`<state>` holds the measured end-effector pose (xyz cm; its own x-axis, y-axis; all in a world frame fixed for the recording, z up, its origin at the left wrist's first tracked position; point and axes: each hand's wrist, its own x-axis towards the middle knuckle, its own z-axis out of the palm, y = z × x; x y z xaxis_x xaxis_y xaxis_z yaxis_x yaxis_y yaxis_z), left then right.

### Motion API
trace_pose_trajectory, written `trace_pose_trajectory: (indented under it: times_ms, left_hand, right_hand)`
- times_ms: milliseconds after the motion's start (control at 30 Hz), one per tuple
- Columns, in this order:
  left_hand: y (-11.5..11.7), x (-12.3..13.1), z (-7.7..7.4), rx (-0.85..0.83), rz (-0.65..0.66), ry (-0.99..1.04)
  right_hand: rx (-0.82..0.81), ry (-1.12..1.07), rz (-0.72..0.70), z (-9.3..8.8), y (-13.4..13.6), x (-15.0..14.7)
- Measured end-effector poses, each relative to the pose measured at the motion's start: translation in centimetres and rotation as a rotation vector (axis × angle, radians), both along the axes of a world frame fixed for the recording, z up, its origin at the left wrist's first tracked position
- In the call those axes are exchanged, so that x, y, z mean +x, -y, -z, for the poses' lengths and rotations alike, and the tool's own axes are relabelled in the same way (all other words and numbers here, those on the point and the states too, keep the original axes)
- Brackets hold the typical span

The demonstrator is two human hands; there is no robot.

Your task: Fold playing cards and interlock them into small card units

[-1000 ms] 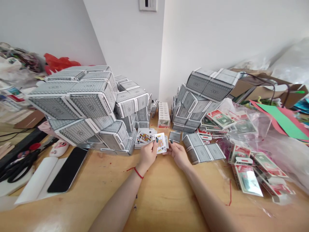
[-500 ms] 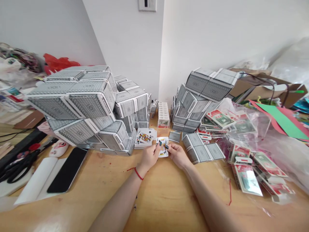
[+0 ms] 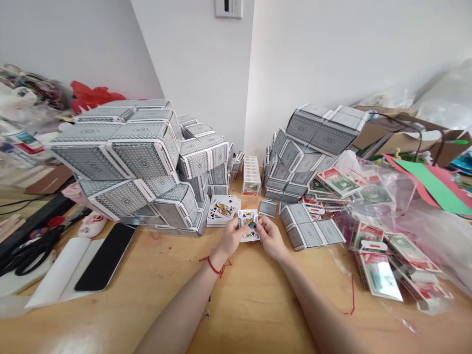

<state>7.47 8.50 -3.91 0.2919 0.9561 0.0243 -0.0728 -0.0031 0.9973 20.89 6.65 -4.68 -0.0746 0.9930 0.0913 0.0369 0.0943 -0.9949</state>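
In the head view, we saw that the right hand [image 3: 271, 237] had come in since a second ago, from just beside the king [image 3: 247, 217] to its right edge. The left hand [image 3: 229, 237] gripped the left edge, and both thumbs pressed on the card's face. We held it above the table [image 3: 250, 305], just right of the face-up pile [image 3: 223, 210]. How many cards lay behind it, we could not quite tell. A grey block [image 3: 309, 230] sat right of our hands, with red boxes [image 3: 379, 275] beyond. Left of us lay the phone [image 3: 106, 256], below the left stack [image 3: 143, 160].
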Motion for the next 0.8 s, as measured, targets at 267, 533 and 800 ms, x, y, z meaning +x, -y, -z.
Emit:
trace_pose_trajectory:
  times_ms: [267, 533, 800]
  left_hand:
    - [-0.1, 1.0, 0.2, -0.232, -0.175, 0.179]
    - [-0.1, 0.9, 0.0, -0.329, -0.081, 0.354]
    - [-0.1, 0.9, -0.2, -0.337, -0.136, 0.329]
  right_hand:
    - [0.064, 0.048, -0.058, 0.2, 0.3, -1.0]
    - [0.050, 0.272, -0.069, 0.6, 0.7, -1.0]
    - [0.133, 0.393, -0.011, 0.3, 0.9, -1.5]
